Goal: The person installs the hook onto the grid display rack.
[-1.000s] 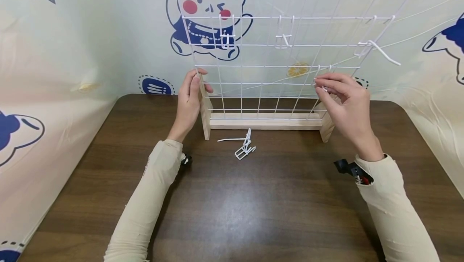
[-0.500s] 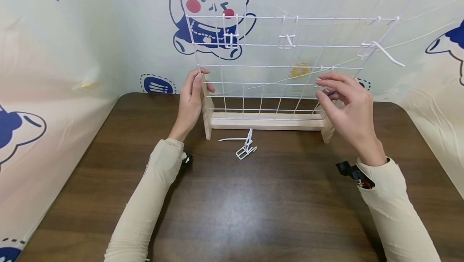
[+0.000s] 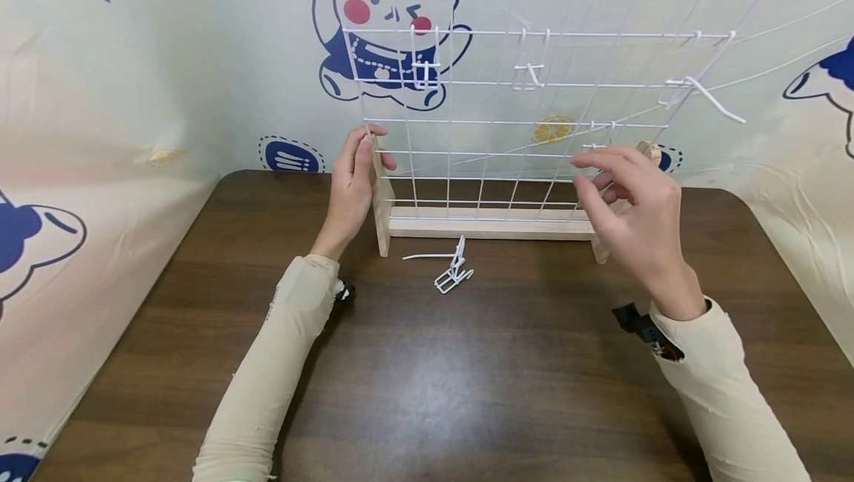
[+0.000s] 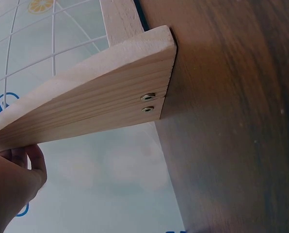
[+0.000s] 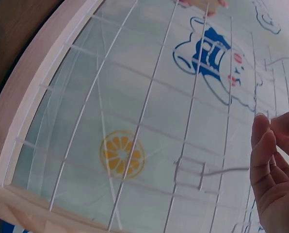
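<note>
A small wire hook (image 5: 202, 172) is hanging on the grid (image 3: 507, 81) at centre right, light, springy, best pinched by its prong. The right hand (image 3: 634, 200) is hovering beside it, fingers loosely parted, holding nothing. The left hand (image 3: 350, 185) is gripping the wooden foot (image 4: 101, 92). A spare hook (image 3: 448, 268) is lying on the worktop (image 3: 427, 378).

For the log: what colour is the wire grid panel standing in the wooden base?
White. The wire grid panel shows best in the head view.

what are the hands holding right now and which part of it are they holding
The left hand grips the wooden side post of the wire grid stand, near its top. The right hand hovers by a newly hung hook; no grip shows.
</note>
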Demonstrator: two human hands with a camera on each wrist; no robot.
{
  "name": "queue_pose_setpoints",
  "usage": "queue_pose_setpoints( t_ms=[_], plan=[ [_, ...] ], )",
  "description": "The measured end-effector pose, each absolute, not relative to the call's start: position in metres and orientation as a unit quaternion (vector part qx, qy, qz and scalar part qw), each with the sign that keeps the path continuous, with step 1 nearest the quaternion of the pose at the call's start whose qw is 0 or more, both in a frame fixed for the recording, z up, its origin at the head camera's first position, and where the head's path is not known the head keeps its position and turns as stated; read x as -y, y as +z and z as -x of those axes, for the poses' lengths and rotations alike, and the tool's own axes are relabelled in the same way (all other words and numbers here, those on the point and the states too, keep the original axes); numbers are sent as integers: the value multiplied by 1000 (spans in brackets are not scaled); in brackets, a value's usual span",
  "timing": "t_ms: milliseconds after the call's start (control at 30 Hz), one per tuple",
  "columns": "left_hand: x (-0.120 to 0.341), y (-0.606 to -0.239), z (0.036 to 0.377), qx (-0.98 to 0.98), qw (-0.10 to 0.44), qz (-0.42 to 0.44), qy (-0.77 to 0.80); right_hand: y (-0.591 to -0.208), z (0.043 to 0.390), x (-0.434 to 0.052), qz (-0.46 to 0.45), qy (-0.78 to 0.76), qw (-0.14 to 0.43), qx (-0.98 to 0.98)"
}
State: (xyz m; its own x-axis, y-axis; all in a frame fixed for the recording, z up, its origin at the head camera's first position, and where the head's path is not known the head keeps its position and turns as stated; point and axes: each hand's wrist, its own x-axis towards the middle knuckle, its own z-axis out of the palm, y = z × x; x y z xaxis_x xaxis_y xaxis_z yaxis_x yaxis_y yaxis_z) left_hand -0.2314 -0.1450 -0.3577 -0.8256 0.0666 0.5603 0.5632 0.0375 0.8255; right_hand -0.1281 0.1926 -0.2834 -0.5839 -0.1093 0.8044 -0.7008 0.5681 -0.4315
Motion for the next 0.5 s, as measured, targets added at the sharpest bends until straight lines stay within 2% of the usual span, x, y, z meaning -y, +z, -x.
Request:
queue_pose_setpoints(
  t_ms=[200,500],
  plan=[
    [145,-358,232,695,188,226,-656,-293,130,-185,-293,371,361,804],
    [142,-347,222,697,191,230,-652,-306,132,-176,-326,361,301,820]
  ],
)
